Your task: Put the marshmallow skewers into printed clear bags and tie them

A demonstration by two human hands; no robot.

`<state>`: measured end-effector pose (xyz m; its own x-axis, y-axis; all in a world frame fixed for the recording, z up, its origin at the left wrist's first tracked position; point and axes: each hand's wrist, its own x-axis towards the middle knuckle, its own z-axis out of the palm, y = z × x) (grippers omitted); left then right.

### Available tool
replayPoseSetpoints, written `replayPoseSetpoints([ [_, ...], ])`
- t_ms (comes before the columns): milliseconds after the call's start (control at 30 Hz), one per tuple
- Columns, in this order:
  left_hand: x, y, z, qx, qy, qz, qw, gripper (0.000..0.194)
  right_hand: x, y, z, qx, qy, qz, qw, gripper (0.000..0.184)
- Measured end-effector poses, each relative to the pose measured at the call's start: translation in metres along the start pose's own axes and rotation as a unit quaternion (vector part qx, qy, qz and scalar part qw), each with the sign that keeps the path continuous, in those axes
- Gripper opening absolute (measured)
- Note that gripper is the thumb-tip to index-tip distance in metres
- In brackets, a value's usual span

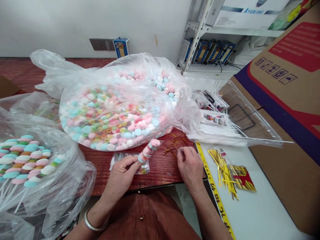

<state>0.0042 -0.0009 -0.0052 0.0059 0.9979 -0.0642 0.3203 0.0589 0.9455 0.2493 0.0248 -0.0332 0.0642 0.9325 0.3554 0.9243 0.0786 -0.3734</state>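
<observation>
The candy stick (149, 150) is a short row of round soft sweets, pink, blue and white, wrapped in clear plastic. It tilts up and to the right, with its pink end highest, just under the big bag. The twist ties (175, 146) are thin and shiny, gold and red. They lie in a loose messy pile on the red-brown table.

Left hand (124, 173): forearm angled up from lower left, silver bangle at wrist, fingers curled closed in a grip. Right hand (190, 165): palm down, fingertips pinched together.
</observation>
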Motion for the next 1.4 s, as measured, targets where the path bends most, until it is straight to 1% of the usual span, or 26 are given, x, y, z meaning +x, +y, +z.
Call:
replayPoseSetpoints([
  [67, 0.000, 0.002, 0.000, 0.058, 0.008, 0.062, 0.996, 0.017, 0.000, -0.001, 0.001, 0.007, 0.005, -0.016, 1.000, 0.015],
  [133, 0.000, 0.002, 0.001, 0.094, 0.015, 0.101, 0.990, 0.017, -0.001, -0.001, 0.002, 0.021, 0.006, -0.027, 0.999, 0.013],
  [233, 0.000, 0.001, 0.000, 0.123, 0.025, 0.119, 0.985, 0.017, -0.002, 0.000, 0.003, 0.041, 0.005, -0.038, 0.998, 0.012],
  [400, -0.001, -0.005, -0.003, 0.170, 0.043, 0.137, 0.975, 0.016, -0.003, 0.004, 0.004, 0.047, 0.023, -0.047, 0.998, 0.018],
  [533, 0.000, -0.006, -0.003, 0.226, 0.011, 0.162, 0.961, 0.022, -0.001, 0.005, 0.005, 0.057, 0.055, -0.067, 0.995, 0.018],
  [633, -0.001, -0.004, 0.001, 0.288, -0.007, 0.178, 0.941, 0.029, 0.000, -0.002, 0.000, 0.072, 0.093, -0.083, 0.990, 0.019],
  [700, -0.003, 0.000, 0.006, 0.336, -0.018, 0.192, 0.922, 0.032, 0.000, -0.012, -0.007, 0.078, 0.117, -0.116, 0.983, 0.021],
  [767, -0.005, 0.006, 0.012, 0.376, -0.034, 0.209, 0.902, 0.031, -0.003, -0.026, -0.014, 0.076, 0.129, -0.177, 0.973, 0.027],
  [833, -0.006, 0.013, 0.019, 0.390, -0.045, 0.219, 0.893, 0.029, -0.010, -0.041, -0.019, 0.072, 0.126, -0.241, 0.960, 0.033],
  [933, -0.005, 0.020, 0.026, 0.362, -0.029, 0.225, 0.904, 0.025, -0.024, -0.057, -0.019, 0.079, 0.100, -0.297, 0.946, 0.034],
  [1033, -0.003, 0.021, 0.028, 0.317, 0.003, 0.240, 0.918, 0.022, -0.035, -0.064, -0.014, 0.095, 0.080, -0.312, 0.942, 0.032],
  [1100, -0.002, 0.020, 0.027, 0.301, 0.012, 0.244, 0.922, 0.023, -0.037, -0.067, -0.010, 0.104, 0.082, -0.306, 0.943, 0.031],
  [1200, -0.001, 0.018, 0.027, 0.297, 0.017, 0.232, 0.926, 0.023, -0.036, -0.068, -0.007, 0.119, 0.096, -0.286, 0.946, 0.030],
  [1300, 0.000, 0.018, 0.029, 0.255, 0.029, 0.215, 0.942, 0.022, -0.035, -0.070, -0.003, 0.145, 0.106, -0.264, 0.948, 0.034],
  [1400, 0.003, 0.021, 0.030, 0.199, 0.036, 0.197, 0.959, 0.019, -0.036, -0.073, 0.000, 0.183, 0.094, -0.246, 0.947, 0.034],
])
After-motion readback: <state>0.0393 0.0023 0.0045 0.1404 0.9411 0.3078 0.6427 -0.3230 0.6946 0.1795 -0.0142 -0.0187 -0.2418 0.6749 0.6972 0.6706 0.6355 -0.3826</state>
